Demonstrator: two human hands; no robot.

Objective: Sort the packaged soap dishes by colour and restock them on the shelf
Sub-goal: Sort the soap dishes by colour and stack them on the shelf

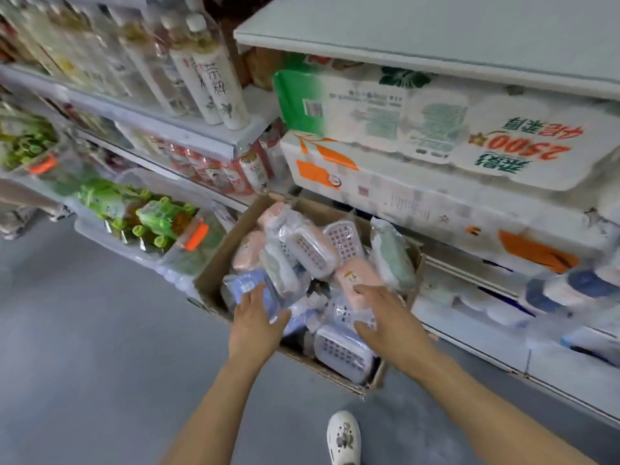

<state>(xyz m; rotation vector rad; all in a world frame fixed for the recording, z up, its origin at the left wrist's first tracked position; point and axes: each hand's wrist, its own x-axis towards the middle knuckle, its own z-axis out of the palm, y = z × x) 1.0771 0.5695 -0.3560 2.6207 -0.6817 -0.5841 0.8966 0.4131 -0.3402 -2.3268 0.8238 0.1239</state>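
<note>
1. Closest to the camera: a white perforated clog shoe (344,437) on the grey floor, and two bare forearms reaching forward and down from there.

2. The left hand (256,318) has its fingers straight and spread, lying on a pale blue soap dish in clear plastic wrap (246,290) at the near-left corner of the box. It isn't curled round it, so I'd call it a flat touch rather than a grip.

3. The right hand (382,317) is also spread out, with the fingertips on a peach-pink wrapped soap dish (357,280) in the middle of the pile. No pinch that I can see. My guess is both hands are feeling for a colour to pull out.

4. The open brown cardboard box (218,260) sits on the floor right against the shelving, probably so things can go straight from box to shelf. The dishes are all jumbled inside: pink, blue, a white one with a slotted lid (342,352) at the near edge, and a green wrapped one (392,260) leaning at the far right. So sorting hasn't really got going.

5. Left of the box is a clear plastic bin of green bottles (141,223).

6. Farther back, big white packs of tissue with orange and green print (419,156) are stacked on the right-hand shelf, and tall white bottles (214,85) stand on the upper left shelf. It's pretty blurry back there.
</note>
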